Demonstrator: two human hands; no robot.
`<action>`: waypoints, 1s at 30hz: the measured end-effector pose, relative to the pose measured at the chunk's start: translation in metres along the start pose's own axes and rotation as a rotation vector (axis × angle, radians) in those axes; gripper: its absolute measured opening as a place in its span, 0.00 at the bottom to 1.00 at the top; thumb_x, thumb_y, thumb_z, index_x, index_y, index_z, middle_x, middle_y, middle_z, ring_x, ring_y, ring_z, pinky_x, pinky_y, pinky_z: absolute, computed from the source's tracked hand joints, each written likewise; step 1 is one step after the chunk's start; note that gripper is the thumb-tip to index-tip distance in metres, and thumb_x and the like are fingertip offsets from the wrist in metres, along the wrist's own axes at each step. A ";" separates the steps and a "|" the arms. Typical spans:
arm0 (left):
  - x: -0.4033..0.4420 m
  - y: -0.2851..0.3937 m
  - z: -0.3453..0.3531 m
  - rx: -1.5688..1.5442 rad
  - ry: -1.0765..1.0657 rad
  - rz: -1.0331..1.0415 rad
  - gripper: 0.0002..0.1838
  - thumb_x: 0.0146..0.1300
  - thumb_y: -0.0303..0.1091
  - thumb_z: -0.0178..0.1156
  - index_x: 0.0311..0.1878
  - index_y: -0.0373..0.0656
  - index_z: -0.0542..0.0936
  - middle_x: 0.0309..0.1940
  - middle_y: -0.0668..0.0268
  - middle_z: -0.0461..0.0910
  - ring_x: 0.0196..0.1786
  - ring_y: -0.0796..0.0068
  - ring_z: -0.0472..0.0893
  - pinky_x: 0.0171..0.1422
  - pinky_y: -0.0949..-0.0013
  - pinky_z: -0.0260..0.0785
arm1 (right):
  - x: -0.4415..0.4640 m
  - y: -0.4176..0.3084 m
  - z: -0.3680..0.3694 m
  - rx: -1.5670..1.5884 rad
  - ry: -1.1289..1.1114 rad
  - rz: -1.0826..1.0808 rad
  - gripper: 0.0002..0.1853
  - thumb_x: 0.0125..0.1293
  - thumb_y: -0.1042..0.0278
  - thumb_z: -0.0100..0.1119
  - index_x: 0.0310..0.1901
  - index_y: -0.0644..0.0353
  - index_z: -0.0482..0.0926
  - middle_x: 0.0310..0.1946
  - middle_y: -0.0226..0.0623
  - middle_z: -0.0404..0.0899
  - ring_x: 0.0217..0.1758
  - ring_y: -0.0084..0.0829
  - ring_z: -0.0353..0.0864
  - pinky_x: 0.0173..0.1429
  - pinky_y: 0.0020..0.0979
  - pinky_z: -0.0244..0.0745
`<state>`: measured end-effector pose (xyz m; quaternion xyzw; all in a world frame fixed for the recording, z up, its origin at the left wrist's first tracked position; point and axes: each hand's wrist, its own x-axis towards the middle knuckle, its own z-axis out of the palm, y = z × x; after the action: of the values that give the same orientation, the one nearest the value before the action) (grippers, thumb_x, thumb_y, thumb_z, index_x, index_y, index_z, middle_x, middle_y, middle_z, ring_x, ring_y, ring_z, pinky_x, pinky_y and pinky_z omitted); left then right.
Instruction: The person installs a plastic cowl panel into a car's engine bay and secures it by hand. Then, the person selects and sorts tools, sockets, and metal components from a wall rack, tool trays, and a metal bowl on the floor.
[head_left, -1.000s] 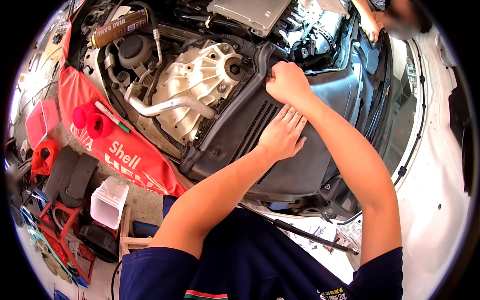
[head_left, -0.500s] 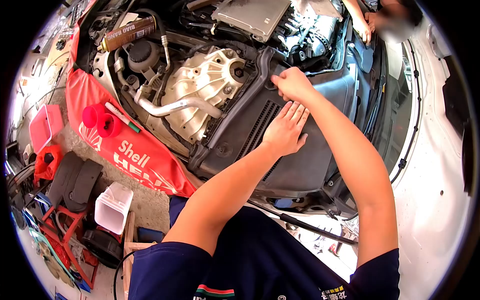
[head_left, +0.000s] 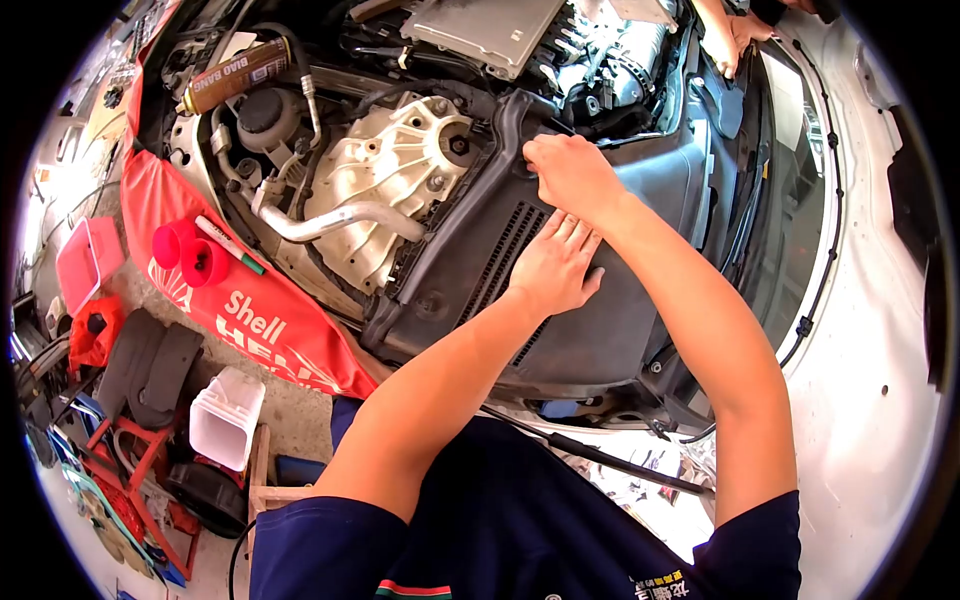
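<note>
My left hand [head_left: 553, 268] lies flat on a black plastic cowl panel [head_left: 610, 290], fingers together and stretched out, thumb apart. Just beyond it, my right hand [head_left: 578, 180] is closed over the panel's far part, beside the raised rubber-edged rim. Its fingers are curled inward, and whatever may be inside them is hidden. A slotted vent grille [head_left: 500, 262] runs along the panel to the left of my left hand. Nearer the front left corner sits a round recess [head_left: 430, 302] in the panel.
A pale metal strut tower [head_left: 385, 170] and a silver pipe [head_left: 340, 218] lie left of the panel. A brown spray can [head_left: 238, 77] rests in the engine bay. Red cups [head_left: 203, 262] and a marker [head_left: 228, 243] lie on a red fender cover [head_left: 270, 350]. Another person's hand [head_left: 718, 45] is at the far right.
The view has shifted slightly, moving the car leftward in the picture. My right hand's fingers look more tightly curled. My left hand stays on the panel. The other person's head has moved mostly out of view.
</note>
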<state>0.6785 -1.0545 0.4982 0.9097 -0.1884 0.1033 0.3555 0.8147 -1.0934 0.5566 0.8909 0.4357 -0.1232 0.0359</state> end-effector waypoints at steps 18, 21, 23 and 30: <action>-0.110 0.012 -0.054 0.056 -0.192 -0.093 0.42 0.66 0.49 0.57 0.73 0.26 0.58 0.78 0.44 0.49 0.81 0.50 0.47 0.83 0.52 0.39 | -0.117 -0.061 0.062 -0.099 0.399 0.765 0.37 0.72 0.43 0.47 0.74 0.60 0.60 0.77 0.47 0.52 0.82 0.45 0.45 0.78 0.63 0.38; -0.107 0.010 -0.051 0.067 -0.184 -0.107 0.46 0.66 0.56 0.56 0.74 0.27 0.57 0.77 0.44 0.50 0.81 0.50 0.47 0.83 0.53 0.39 | -0.115 -0.056 0.072 -0.088 0.388 0.772 0.39 0.72 0.40 0.45 0.75 0.59 0.57 0.78 0.46 0.49 0.83 0.46 0.41 0.78 0.64 0.35; -0.103 0.010 -0.049 0.070 -0.189 -0.115 0.46 0.65 0.57 0.57 0.74 0.27 0.57 0.77 0.44 0.50 0.81 0.50 0.48 0.83 0.53 0.39 | -0.117 -0.054 0.077 -0.101 0.434 0.743 0.39 0.71 0.41 0.44 0.75 0.58 0.57 0.78 0.46 0.49 0.83 0.48 0.40 0.78 0.65 0.35; -0.125 -0.002 -0.074 -0.044 -0.032 0.006 0.34 0.60 0.41 0.66 0.65 0.32 0.71 0.72 0.47 0.62 0.76 0.46 0.58 0.80 0.50 0.49 | -0.120 -0.055 0.075 -0.134 0.391 0.760 0.39 0.73 0.39 0.43 0.76 0.57 0.55 0.79 0.48 0.47 0.83 0.48 0.40 0.78 0.65 0.37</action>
<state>0.5623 -0.9688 0.5100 0.9027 -0.1989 0.0856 0.3719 0.6869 -1.1642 0.5168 0.9903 0.0823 0.0984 0.0535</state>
